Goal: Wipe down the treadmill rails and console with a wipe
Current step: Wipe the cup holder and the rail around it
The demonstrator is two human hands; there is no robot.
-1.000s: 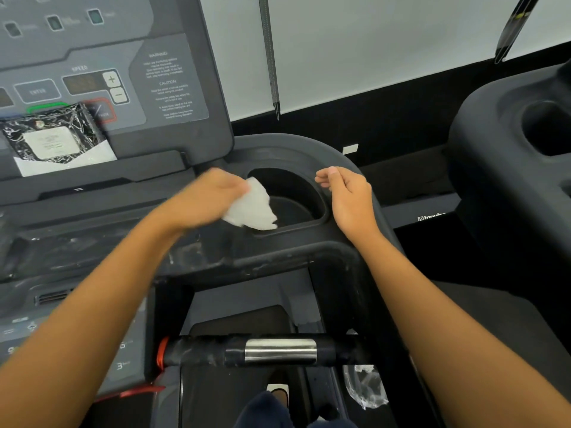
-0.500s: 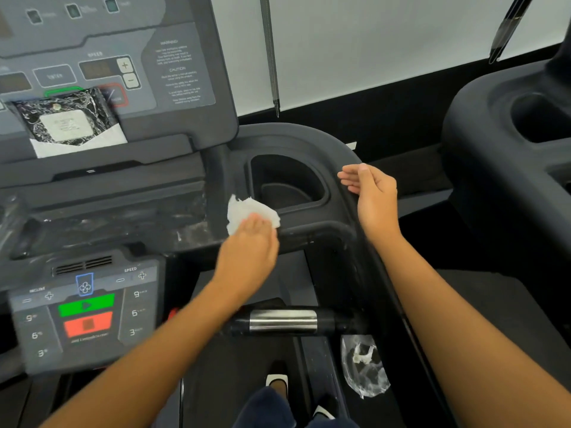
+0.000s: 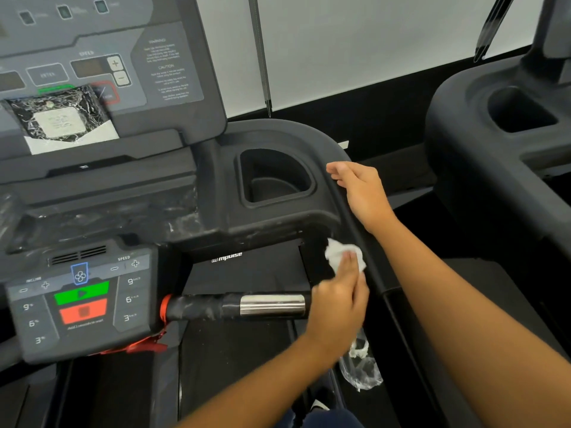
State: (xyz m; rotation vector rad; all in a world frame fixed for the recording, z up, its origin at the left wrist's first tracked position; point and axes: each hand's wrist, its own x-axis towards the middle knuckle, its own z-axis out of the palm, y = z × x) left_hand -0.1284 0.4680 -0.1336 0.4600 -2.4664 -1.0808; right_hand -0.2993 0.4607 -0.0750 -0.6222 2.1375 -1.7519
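Against the right rail point(image 3: 377, 270), left hand point(image 3: 338, 307) tight around wipe point(image 3: 336, 252); right hand point(image 3: 361, 193) flat, relaxed.

clear plastic wrap point(image 3: 361, 369) crumpled, btm ctr | 2nd machine point(image 3: 463, 180) far R | cord point(image 3: 261, 57) hanging, top ctr

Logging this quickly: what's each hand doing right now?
Left hand: holding a crumpled white wipe against the black side rail.
Right hand: open, resting on that rail.

Gym floor: dark grey treadmill console point(image 3: 129, 304) with speed, incline keys; second matching black machine point(image 3: 482, 168) alongside; white wall point(image 3: 370, 41) behind.
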